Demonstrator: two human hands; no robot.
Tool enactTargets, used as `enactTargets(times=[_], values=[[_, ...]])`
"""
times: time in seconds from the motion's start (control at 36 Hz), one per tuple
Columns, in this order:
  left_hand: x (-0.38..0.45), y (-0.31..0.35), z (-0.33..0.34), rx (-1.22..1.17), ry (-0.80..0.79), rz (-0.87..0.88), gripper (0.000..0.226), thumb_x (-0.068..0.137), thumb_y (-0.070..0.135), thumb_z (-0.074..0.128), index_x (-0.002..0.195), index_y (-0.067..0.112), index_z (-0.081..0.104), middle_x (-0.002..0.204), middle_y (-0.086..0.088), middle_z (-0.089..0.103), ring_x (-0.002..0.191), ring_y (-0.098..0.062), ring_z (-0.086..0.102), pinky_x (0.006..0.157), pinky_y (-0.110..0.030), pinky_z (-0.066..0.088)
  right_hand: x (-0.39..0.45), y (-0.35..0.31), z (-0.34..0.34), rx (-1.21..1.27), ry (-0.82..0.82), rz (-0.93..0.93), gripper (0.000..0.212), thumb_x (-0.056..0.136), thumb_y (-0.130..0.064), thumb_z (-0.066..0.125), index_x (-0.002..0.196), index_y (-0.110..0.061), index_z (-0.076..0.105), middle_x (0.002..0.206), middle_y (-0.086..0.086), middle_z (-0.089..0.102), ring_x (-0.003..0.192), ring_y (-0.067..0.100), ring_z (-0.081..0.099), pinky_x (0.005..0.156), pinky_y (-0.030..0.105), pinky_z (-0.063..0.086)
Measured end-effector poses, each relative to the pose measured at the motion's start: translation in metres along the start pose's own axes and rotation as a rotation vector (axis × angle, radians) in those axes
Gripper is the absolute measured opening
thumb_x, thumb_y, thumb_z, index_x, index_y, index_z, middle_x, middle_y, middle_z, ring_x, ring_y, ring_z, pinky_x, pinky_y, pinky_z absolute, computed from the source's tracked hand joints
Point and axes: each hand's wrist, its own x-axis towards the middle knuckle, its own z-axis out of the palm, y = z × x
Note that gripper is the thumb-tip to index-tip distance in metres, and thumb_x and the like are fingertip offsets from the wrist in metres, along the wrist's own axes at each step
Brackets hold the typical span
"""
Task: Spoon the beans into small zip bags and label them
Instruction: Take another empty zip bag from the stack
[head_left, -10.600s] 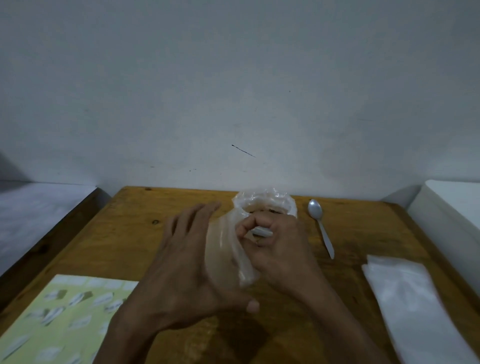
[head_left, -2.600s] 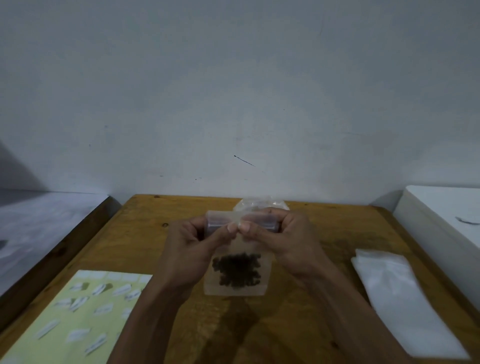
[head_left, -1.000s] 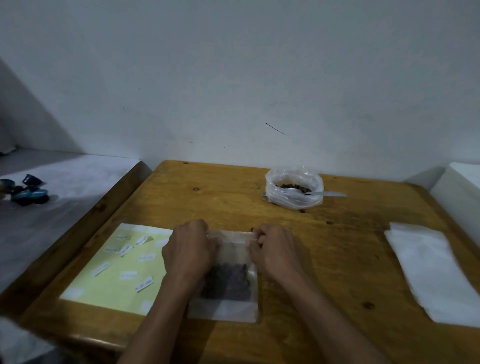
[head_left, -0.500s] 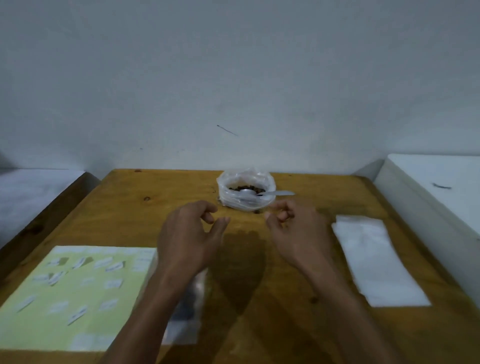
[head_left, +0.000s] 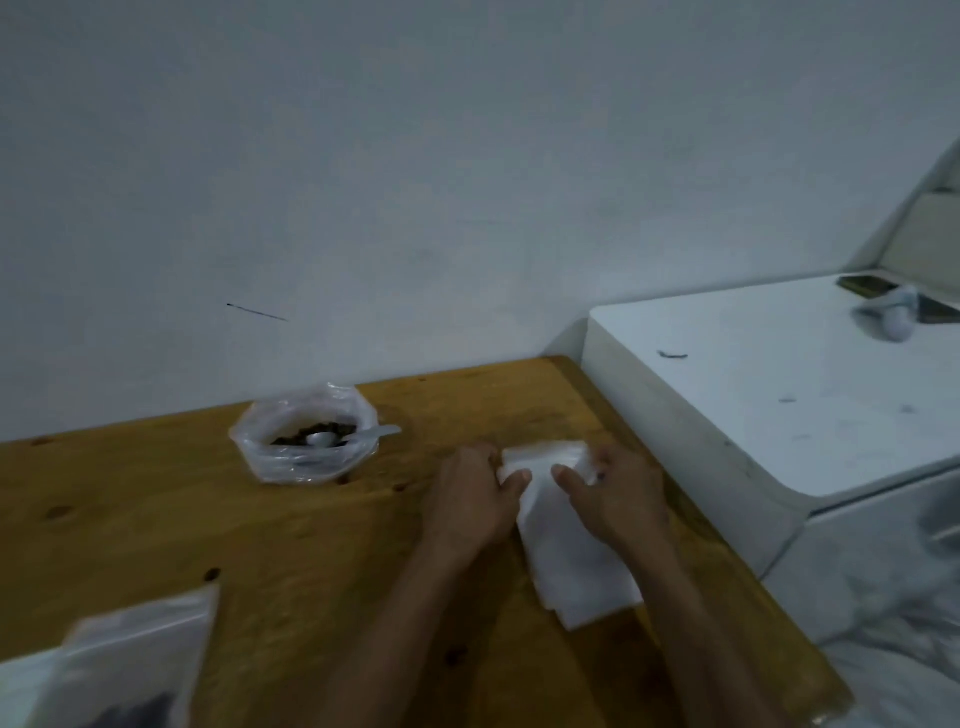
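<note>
Wooden table (head_left: 156, 525), beans bag (head_left: 306, 436) with spoon (head_left: 358, 435), white cabinet (head_left: 779, 395) right

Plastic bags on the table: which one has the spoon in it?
The open bean bag by the wall; its spoon pokes out. The filled zip bag and empty bag stack lie flat.

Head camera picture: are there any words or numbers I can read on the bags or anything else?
None can be read.
Stack of empty bags under both hands: plain white, no print.
Filled bag at the near left: blurred, no label readable.
Bag of beans with the spoon: clear plastic, no print.
Dark flat thing on the white box: too small to tell.
</note>
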Motion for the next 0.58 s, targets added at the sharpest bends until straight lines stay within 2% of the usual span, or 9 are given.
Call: enactTargets(times=[0.11,0.17,0.19,0.28,0.33,0.42,0.53,0.58], values=[[0.005,0.000,0.009,0.077,0.025,-0.019,0.019,0.087,0.037,0.071,0.085,0.021,0.062,0.074,0.005,0.055,0.068,-0.011,0.052,0.056,-0.027,0.041,0.000,0.002,0.002,0.009,0.012,0.024,0.064,0.084,-0.052,0.070,0.134,-0.014,0.056,0.135,0.007,0.060,0.127,0.030,0.050,0.097,0.039,0.045],[0.005,-0.003,0.012,0.068,0.051,-0.019,0.017,0.085,0.036,0.073,0.084,0.023,0.063,0.084,0.002,0.062,0.078,-0.014,0.057,0.066,-0.032,0.052,0.001,0.004,0.003,0.038,0.037,0.036,0.061,0.082,-0.049,0.073,0.130,-0.016,0.057,0.132,0.007,0.060,0.125,0.030,0.052,0.096,0.039,0.046],[0.005,-0.004,0.012,0.061,0.068,-0.018,0.017,0.084,0.035,0.074,0.091,0.023,0.065,0.092,0.002,0.063,0.086,-0.015,0.058,0.073,-0.035,0.054,0.002,0.005,0.003,0.054,0.053,0.037,0.059,0.080,-0.049,0.075,0.128,-0.017,0.058,0.130,0.007,0.061,0.123,0.029,0.053,0.094,0.038,0.047],[0.002,-0.001,0.010,0.006,0.095,-0.041,0.024,0.084,0.034,0.074,0.103,0.025,0.063,0.104,0.007,0.058,0.097,-0.013,0.056,0.082,-0.032,0.053,0.000,0.004,0.000,0.105,0.102,0.031,0.055,0.080,-0.046,0.077,0.124,-0.018,0.059,0.127,0.005,0.063,0.122,0.028,0.054,0.093,0.035,0.045],[-0.001,0.004,0.005,-0.099,0.118,-0.050,0.018,0.085,0.031,0.074,0.096,0.026,0.060,0.097,0.009,0.060,0.090,-0.008,0.057,0.075,-0.026,0.051,-0.004,-0.002,-0.010,0.169,0.118,0.045,0.049,0.081,-0.042,0.078,0.120,-0.018,0.060,0.119,0.002,0.065,0.116,0.025,0.057,0.088,0.032,0.046],[-0.008,0.014,-0.010,-0.377,0.129,-0.096,0.015,0.087,0.022,0.073,0.089,0.025,0.058,0.091,0.009,0.063,0.085,-0.004,0.059,0.067,-0.018,0.045,-0.011,-0.015,-0.029,0.362,0.125,0.015,0.034,0.080,-0.034,0.081,0.103,-0.020,0.061,0.095,-0.002,0.067,0.093,0.019,0.064,0.074,0.027,0.047],[-0.016,0.023,-0.043,-0.791,0.116,-0.130,0.012,0.088,0.012,0.071,0.092,0.017,0.061,0.091,-0.006,0.072,0.085,-0.016,0.067,0.069,-0.027,0.053,-0.022,-0.040,-0.053,0.593,0.041,-0.097,0.030,0.082,-0.024,0.081,0.105,-0.022,0.062,0.085,-0.005,0.071,0.078,0.009,0.069,0.060,0.017,0.050],[-0.019,0.021,-0.064,-0.858,0.142,-0.102,0.013,0.087,0.009,0.072,0.094,0.014,0.063,0.086,-0.009,0.074,0.078,-0.016,0.068,0.068,-0.031,0.054,-0.028,-0.055,-0.058,0.683,-0.063,-0.157,0.026,0.084,-0.020,0.078,0.107,-0.021,0.066,0.081,-0.003,0.074,0.074,0.008,0.071,0.058,0.017,0.051]])
